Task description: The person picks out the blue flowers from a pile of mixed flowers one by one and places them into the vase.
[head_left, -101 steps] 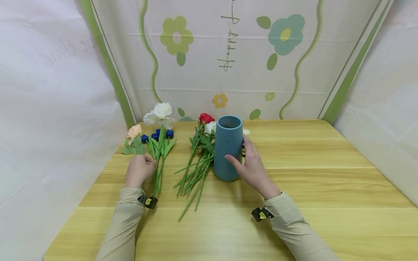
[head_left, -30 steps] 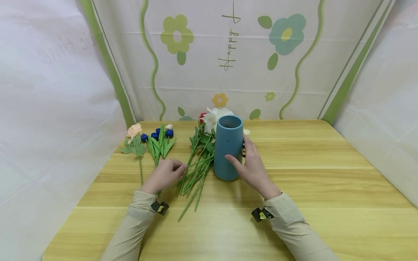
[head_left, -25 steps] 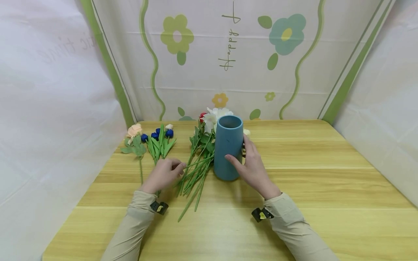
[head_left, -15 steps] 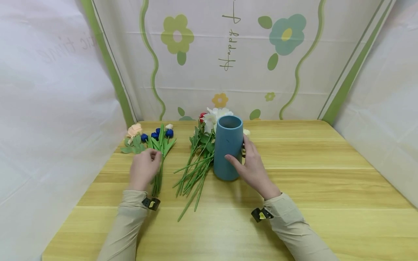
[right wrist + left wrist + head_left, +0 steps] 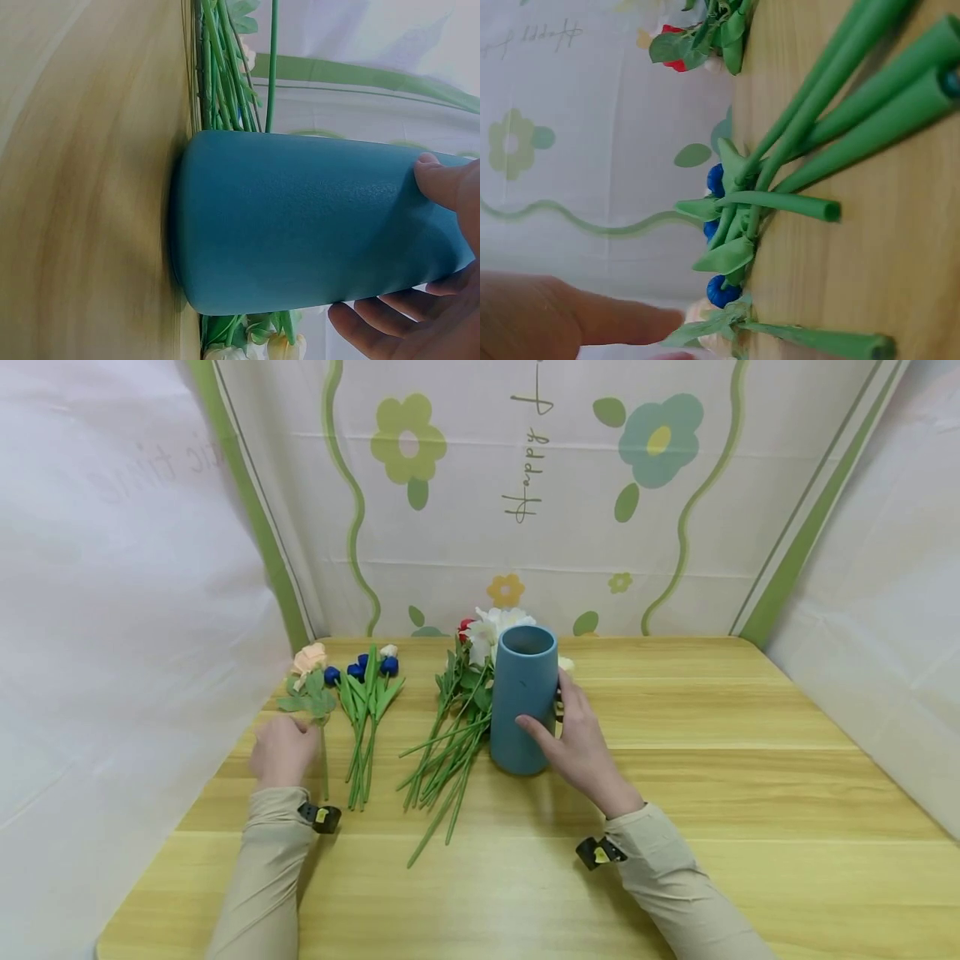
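Observation:
My left hand (image 5: 283, 752) hovers low over the table beside the stem of a peach rose (image 5: 309, 658). In the left wrist view a finger (image 5: 630, 321) reaches straight to the rose's leaves; the other fingers are mostly out of sight. My right hand (image 5: 588, 752) grips an upright blue vase (image 5: 521, 718), thumb across its front and fingers round its right side. The right wrist view shows the vase (image 5: 300, 225) standing on its base. Blue tulips (image 5: 356, 672) with green leaves lie to the right of the rose.
Left of and behind the vase lies a pile of flowers: a large white bloom (image 5: 487, 635), a red flower (image 5: 465, 628) and crossed green stems (image 5: 442, 777). A pale bloom (image 5: 566, 666) peeks out right of the vase. A printed curtain (image 5: 450, 527) closes off the back.
The large white bloom has gone from the left group to the pile behind the vase. My left hand has since swung left, past the tulips, to the rose. My right hand keeps its place.

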### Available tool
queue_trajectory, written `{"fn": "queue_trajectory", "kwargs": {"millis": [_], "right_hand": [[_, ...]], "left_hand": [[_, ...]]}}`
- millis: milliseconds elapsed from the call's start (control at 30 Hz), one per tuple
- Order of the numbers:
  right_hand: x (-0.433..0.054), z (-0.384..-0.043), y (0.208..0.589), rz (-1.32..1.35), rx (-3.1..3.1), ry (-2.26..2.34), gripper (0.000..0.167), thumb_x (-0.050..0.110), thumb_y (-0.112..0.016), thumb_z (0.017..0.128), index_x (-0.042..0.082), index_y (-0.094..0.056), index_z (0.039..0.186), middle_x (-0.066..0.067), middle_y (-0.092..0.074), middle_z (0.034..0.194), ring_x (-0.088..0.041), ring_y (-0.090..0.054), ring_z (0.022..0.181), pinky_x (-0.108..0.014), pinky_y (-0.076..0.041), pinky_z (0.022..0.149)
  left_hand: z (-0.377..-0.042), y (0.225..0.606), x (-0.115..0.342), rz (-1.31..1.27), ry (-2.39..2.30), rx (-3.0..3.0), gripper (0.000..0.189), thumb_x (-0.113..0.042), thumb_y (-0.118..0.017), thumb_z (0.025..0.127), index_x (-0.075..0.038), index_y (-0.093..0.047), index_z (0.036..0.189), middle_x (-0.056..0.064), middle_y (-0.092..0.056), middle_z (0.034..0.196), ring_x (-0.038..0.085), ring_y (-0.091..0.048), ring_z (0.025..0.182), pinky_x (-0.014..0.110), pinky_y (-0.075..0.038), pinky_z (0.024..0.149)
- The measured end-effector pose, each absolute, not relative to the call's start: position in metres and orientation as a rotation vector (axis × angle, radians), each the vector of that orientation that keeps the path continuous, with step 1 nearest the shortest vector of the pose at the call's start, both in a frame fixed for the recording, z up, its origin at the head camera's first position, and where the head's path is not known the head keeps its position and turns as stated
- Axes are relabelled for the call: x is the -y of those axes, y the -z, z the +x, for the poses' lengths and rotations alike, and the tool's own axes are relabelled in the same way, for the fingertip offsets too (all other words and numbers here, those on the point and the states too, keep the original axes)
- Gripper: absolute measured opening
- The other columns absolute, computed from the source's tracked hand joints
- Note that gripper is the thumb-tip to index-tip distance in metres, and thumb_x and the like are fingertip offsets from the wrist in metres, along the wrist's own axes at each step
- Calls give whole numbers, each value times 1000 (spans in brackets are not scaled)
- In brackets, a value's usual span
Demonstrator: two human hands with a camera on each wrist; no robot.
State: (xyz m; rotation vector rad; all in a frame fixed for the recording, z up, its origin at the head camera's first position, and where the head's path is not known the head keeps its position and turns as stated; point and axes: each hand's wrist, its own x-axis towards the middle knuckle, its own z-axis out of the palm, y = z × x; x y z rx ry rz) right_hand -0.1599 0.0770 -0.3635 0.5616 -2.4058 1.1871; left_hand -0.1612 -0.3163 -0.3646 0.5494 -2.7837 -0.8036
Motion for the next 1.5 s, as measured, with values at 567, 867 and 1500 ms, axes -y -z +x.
{"fn": "queue_trajectory", "kwargs": {"millis": [567,867,1500], "right_hand": [[-77,-160,364,572,2390,-1200,88,38,-70,92,5,-18,156,-20,-35,149,-35,-43,129,-55,-39,100],[-77,-159,363,555,2407,-1205,89,41,-69,92,6,-18,156,-20,-34,149,-35,-42,130,-55,-41,98],[-77,-158,362,558,2410,-1206,89,40,-69,92,5,-17,156,-20,-32,150,-36,-40,132,-55,-39,101]], "left_hand": [[-159,365,315,575,802,3066,33,-29,-65,89,2,-58,85,22,-58,85,34,-57,73,46,-47,60],[-157,367,314,571,808,3090,11,-8,-60,76,-2,-51,76,21,-57,80,36,-57,74,47,-47,60],[-157,368,306,562,751,3166,26,-20,-57,87,-8,-45,68,17,-53,80,34,-55,78,52,-47,68]]}}
